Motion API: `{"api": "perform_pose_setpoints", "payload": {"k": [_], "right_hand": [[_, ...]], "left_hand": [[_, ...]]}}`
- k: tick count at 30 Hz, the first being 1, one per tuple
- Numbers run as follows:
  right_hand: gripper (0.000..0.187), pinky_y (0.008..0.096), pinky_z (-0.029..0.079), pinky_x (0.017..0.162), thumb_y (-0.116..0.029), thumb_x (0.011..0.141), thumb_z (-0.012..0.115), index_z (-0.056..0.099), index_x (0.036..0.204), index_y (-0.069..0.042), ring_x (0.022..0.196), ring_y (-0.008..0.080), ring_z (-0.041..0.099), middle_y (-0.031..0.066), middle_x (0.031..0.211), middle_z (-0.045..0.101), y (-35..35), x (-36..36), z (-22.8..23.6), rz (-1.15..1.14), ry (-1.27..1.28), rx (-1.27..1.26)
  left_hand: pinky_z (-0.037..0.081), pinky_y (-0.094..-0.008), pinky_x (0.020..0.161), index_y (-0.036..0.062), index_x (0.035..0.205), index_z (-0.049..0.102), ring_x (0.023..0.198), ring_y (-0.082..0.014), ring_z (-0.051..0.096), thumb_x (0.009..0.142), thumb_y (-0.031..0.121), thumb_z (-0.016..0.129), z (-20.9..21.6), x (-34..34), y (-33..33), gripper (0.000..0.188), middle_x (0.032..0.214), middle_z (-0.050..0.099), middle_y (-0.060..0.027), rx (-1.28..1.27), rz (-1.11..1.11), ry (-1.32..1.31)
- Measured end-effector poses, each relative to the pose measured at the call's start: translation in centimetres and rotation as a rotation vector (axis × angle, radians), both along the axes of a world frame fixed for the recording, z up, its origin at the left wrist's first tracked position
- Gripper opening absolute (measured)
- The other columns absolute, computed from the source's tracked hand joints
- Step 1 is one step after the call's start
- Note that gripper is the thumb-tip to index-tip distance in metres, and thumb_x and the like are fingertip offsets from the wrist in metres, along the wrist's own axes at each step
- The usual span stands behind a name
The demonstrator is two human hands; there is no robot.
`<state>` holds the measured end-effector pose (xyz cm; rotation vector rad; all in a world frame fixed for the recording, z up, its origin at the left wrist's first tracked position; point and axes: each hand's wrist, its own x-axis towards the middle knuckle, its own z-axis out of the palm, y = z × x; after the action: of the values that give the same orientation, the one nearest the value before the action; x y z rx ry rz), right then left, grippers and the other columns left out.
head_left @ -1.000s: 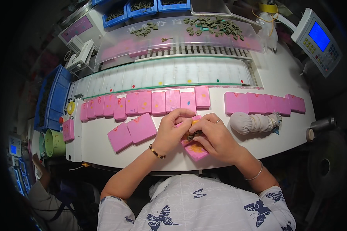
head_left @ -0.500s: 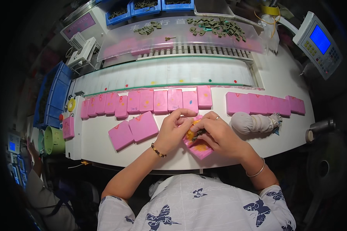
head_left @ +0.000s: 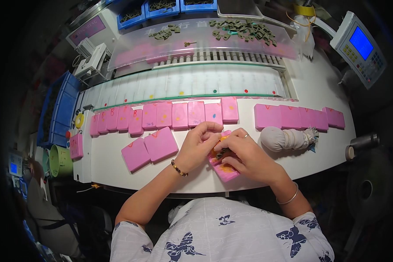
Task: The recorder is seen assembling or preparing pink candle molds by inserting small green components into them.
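Note:
Near the table's front edge, a pink rubber mould [head_left: 228, 173] with orange-yellow patches on its inner faces lies spread between my hands. My left hand [head_left: 201, 143] pinches the mould's upper left side, its fingers curled in. From the right, my right hand [head_left: 251, 155] bends over the mould, with thumb and fingers closed around a small dark green piece [head_left: 222, 153]. The fingers cover part of that piece, so its full shape is hidden. Two closed pink moulds [head_left: 161, 144] lie to the left of my left hand.
Closed pink moulds [head_left: 179, 115] stand in a row behind my hands, and more moulds [head_left: 267, 116] at right. A tied white cloth bundle [head_left: 288, 139] lies beside my right hand. Beyond runs a conveyor [head_left: 192, 81]; dark green pieces [head_left: 244, 31] lie on a clear sheet above it.
The coloured dots along the conveyor have shifted left, and another red one shows at its right end. Both hands keep nearly the same hold on the mould, with slight finger movement.

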<state>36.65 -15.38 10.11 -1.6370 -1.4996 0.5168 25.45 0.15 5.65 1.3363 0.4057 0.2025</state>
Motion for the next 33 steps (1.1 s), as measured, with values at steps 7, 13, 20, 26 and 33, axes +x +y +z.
{"api": "perform_pose_setpoints", "payload": {"k": [7, 13, 20, 26, 33], "right_hand": [[0.023, 0.0367, 0.048, 0.081, -0.003, 0.075, 0.077, 0.065, 0.095, -0.006, 0.09, 0.0258, 0.054, 0.0055, 0.09, 0.065, 0.7, 0.2, 0.5, 0.017, -0.053, -0.058], [0.02, 0.035, 0.049, 0.075, -0.003, 0.072, 0.079, 0.069, 0.09, -0.006, 0.086, 0.0237, 0.056, 0.0049, 0.085, 0.064, 0.5, 1.4, 0.7, 0.087, -0.008, -0.025], [0.02, 0.0379, 0.049, 0.078, 0.0, 0.071, 0.075, 0.068, 0.09, -0.005, 0.087, 0.0272, 0.056, 0.0079, 0.085, 0.065, -0.3, 1.2, 0.6, 0.059, 0.128, -0.093], [0.03, 0.039, 0.047, 0.085, 0.001, 0.073, 0.072, 0.063, 0.102, -0.003, 0.093, 0.0295, 0.057, 0.0112, 0.097, 0.062, -0.5, 0.6, -0.6, -0.073, 0.042, 0.049], [0.051, 0.0392, 0.047, 0.091, 0.004, 0.075, 0.07, 0.051, 0.122, -0.001, 0.1, 0.0335, 0.056, 0.0194, 0.118, 0.05, -1.7, -2.7, -1.0, -0.487, -0.212, 0.141]], "left_hand": [[0.047, -0.0182, 0.063, -0.0006, 0.124, 0.054, 0.075, -0.003, 0.06, 0.099, 0.008, 0.056, 0.3, -0.4, 0.1, 0.026, 0.088, 0.067, -0.003, 0.026, -0.041, -0.01], [0.048, -0.0187, 0.067, -0.0006, 0.123, 0.053, 0.078, -0.0028, 0.06, 0.098, 0.006, 0.057, -0.1, -0.3, 0.6, 0.027, 0.092, 0.066, -0.0033, 0.078, -0.072, -0.022], [0.051, -0.0224, 0.08, -0.001, 0.123, 0.052, 0.09, -0.0052, 0.061, 0.097, 0.004, 0.057, -0.5, 0.3, 0.5, 0.027, 0.11, 0.062, -0.0058, 0.158, -0.082, -0.053], [0.053, -0.0253, 0.084, -0.0005, 0.121, 0.053, 0.096, -0.0092, 0.064, 0.096, 0.003, 0.056, 1.3, 0.3, -0.5, 0.025, 0.105, 0.064, -0.0078, 0.393, -0.069, -0.016], [0.052, -0.0254, 0.078, 0.0004, 0.108, 0.058, 0.088, -0.0117, 0.064, 0.093, 0.002, 0.061, 1.3, 0.2, -0.6, 0.016, 0.098, 0.065, -0.0071, 0.55, 0.009, -0.108]]}}
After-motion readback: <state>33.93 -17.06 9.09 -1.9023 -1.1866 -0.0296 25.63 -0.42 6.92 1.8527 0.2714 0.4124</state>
